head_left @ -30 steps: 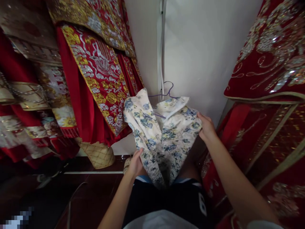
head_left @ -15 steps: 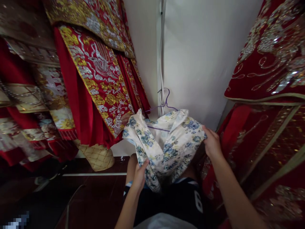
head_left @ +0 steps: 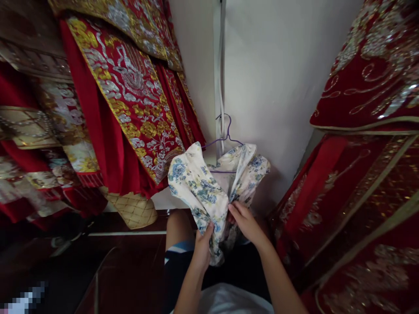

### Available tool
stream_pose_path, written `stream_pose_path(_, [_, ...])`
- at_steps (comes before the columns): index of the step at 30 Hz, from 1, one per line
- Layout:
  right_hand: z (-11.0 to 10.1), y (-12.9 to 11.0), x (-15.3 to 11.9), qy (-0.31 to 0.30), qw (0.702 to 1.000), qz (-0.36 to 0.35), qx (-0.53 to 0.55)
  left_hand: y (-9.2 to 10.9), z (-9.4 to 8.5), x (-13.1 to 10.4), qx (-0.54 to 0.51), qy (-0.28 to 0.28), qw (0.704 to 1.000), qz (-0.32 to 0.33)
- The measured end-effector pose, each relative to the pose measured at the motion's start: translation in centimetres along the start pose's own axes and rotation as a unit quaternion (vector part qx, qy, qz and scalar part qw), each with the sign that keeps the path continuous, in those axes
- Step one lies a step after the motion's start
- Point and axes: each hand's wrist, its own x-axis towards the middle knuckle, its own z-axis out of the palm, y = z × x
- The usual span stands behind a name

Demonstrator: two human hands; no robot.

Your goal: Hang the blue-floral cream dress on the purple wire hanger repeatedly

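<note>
A white shirt with blue flowers (head_left: pixel 206 185) is on a thin purple hanger (head_left: pixel 228 131), whose hook is up by the wall. Its collar spreads apart around the hanger. My left hand (head_left: pixel 204 242) grips the lower left part of the shirt, thumb on top of the cloth. At the front edge, below the neckline, my right hand (head_left: pixel 242 218) pinches the fabric. The fingertips of both hands are partly hidden by the cloth. The shirt's lower end bunches above my lap.
Red embroidered garments (head_left: pixel 131 87) hang at the left, and more beaded red garments (head_left: pixel 369 83) at the right. A pale wall (head_left: pixel 268 78) with a vertical cable (head_left: pixel 221 65) stands ahead. A cream quilted piece (head_left: pixel 132 209) hangs low at the left, above a dark floor (head_left: pixel 131 266).
My right hand has let go of the shirt's right sleeve and moved left and down to the front edge. My left hand still holds the cloth, slightly further right and lower.
</note>
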Motion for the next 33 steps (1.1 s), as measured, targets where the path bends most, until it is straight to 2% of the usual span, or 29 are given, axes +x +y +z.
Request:
stream_pose_path(2, [0.2,-0.7,0.0,-0.008,1.000,-0.004,0.013,0.0,-0.1,0.0,0.005,-0.003,1.000,0.006])
stream_pose_path(5, [0.2,-1.3,-0.2,0.024,0.999,-0.008,0.039,-0.2,-0.8,0.5,0.030,0.007,0.999,0.038])
stream_pose_path(6, [0.1,-1.4,-0.3,0.039,0.998,-0.007,0.042,-0.3,-1.1,0.6,0.050,0.020,0.996,0.072])
stream_pose_path(8, [0.0,-1.5,-0.5,0.057,0.997,0.000,0.043,-0.3,-1.6,0.7,0.109,0.071,0.973,0.189])
stream_pose_path(10, [-0.2,-1.5,-0.8,0.055,0.998,0.006,0.040,-0.2,-1.6,0.6,0.193,0.118,0.913,0.341])
stream_pose_path(11, [-0.3,-1.6,-0.9,0.050,0.998,0.007,0.039,0.0,-1.3,0.5,0.244,0.118,0.874,0.404])
stream_pose_path(12, [-0.3,-1.7,-1.1,0.044,0.998,0.009,0.039,0.1,-0.9,0.3,0.299,0.100,0.836,0.449])
stream_pose_path(14, [-0.3,-1.8,-1.3,0.028,0.999,0.013,0.043,0.4,0.4,0.1,0.394,0.031,0.779,0.487])
stream_pose_path(16, [-0.2,-2.0,-1.5,0.010,0.999,0.012,0.051,0.5,1.9,0.2,0.438,-0.032,0.759,0.480])
stream_pose_path(19, [0.1,-2.2,-1.6,-0.001,0.998,0.012,0.062,0.4,3.6,0.7,0.430,-0.107,0.784,0.435])
stream_pose_path(21, [0.2,-2.4,-1.4,0.009,0.996,0.029,0.079,0.3,4.0,0.8,0.421,-0.143,0.801,0.402])
stream_pose_path(24, [-0.1,-3.3,-0.2,0.041,0.988,0.070,0.129,0.3,3.9,0.8,0.435,-0.169,0.799,0.379])
stream_pose_path(29, [-1.3,-6.8,4.5,0.055,0.972,0.073,0.217,1.5,3.3,0.9,0.515,-0.189,0.763,0.342])
stream_pose_path(31, [-1.6,-8.8,6.9,0.062,0.967,0.056,0.241,2.2,3.2,1.0,0.552,-0.194,0.739,0.335])
stream_pose_path(33, [-1.8,-10.9,9.1,0.074,0.963,0.041,0.256,2.5,3.3,0.8,0.593,-0.207,0.702,0.335])
